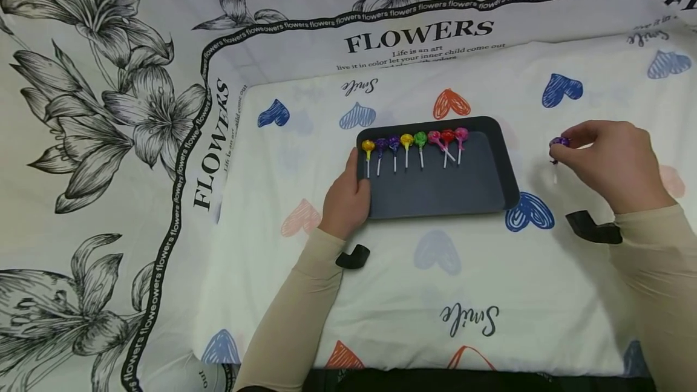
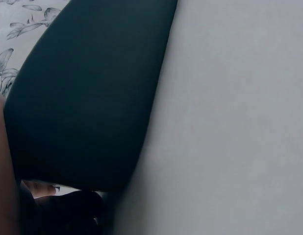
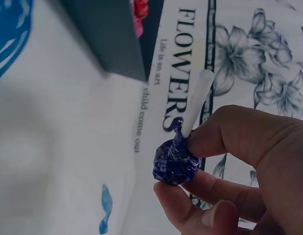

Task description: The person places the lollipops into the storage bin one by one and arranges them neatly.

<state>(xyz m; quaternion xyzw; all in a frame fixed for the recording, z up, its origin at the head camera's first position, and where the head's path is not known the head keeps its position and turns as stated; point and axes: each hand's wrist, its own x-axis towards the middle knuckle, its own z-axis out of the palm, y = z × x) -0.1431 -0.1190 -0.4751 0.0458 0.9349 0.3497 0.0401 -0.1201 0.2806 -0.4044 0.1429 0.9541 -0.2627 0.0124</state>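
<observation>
My left hand (image 1: 347, 201) holds the left edge of a dark grey rectangular tray (image 1: 435, 192), its thumb over the rim. Along the tray's far side lies a row of wrapped lollipops, among them a yellow lollipop (image 1: 406, 141), a green lollipop (image 1: 420, 139) and a red lollipop (image 1: 448, 137). Off to the right of the tray, my right hand (image 1: 615, 165) pinches a purple lollipop (image 3: 176, 164) by its wrapped head. Its white stick (image 3: 198, 103) points away from the fingers. The left wrist view is mostly filled by the tray's dark outer surface (image 2: 88, 98).
Under the tray spreads a white cloth (image 1: 381, 307) with blue and red hearts. A flower-printed cloth (image 1: 109, 156) with a black lettered band lies beyond it and to the left. Black straps (image 1: 593, 228) stick out at both wrists.
</observation>
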